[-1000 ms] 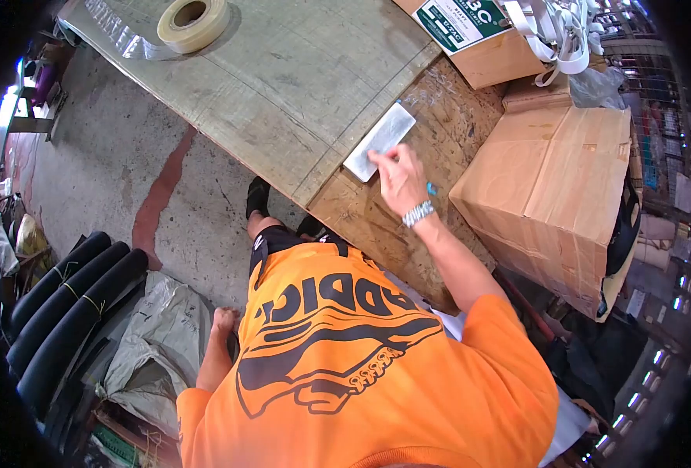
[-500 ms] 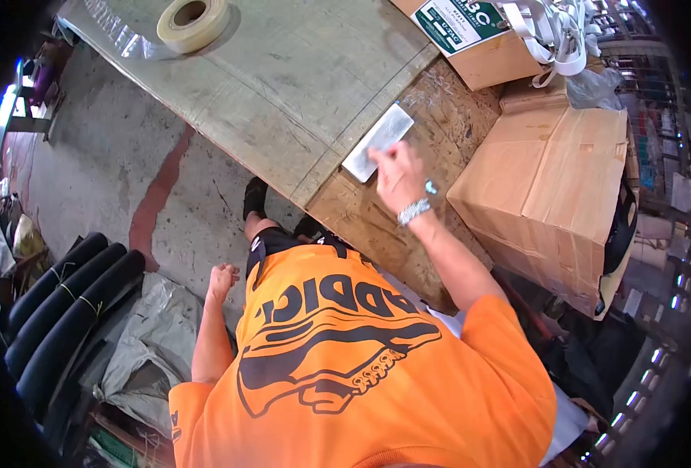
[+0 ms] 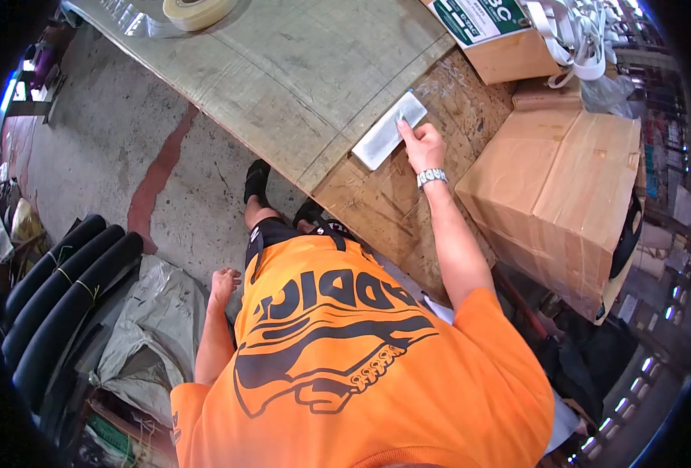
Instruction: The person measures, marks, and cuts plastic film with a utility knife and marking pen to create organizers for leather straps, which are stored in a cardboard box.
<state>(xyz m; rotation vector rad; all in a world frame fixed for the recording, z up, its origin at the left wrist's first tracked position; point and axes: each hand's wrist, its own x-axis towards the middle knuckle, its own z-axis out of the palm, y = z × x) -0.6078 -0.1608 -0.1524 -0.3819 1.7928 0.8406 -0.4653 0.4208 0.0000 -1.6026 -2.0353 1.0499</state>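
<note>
A pale rectangular block (image 3: pixel 378 143) lies near the corner of the worktable, across the edge of the grey sheet (image 3: pixel 283 101) and the bare brown wood. My right hand (image 3: pixel 423 147), with a metal band on its wrist, is over the block's right side. Its thumb and fingers are pinched on something small at the block's surface, too small to make out. My left hand (image 3: pixel 224 282) hangs beside my orange shirt over the floor, fingers curled, with nothing visible in it.
A roll of clear tape (image 3: pixel 197 11) lies at the sheet's far edge. Right of the block stand a large brown carton (image 3: pixel 548 187) and a labelled box (image 3: pixel 509 58) with white straps (image 3: pixel 571 39). Black rolls (image 3: pixel 68 300) and a grey sack (image 3: pixel 154 320) lie at left.
My right hand has moved along the block away from its near end, toward the middle. The view has shifted slightly. My left hand hangs in about the same place.
</note>
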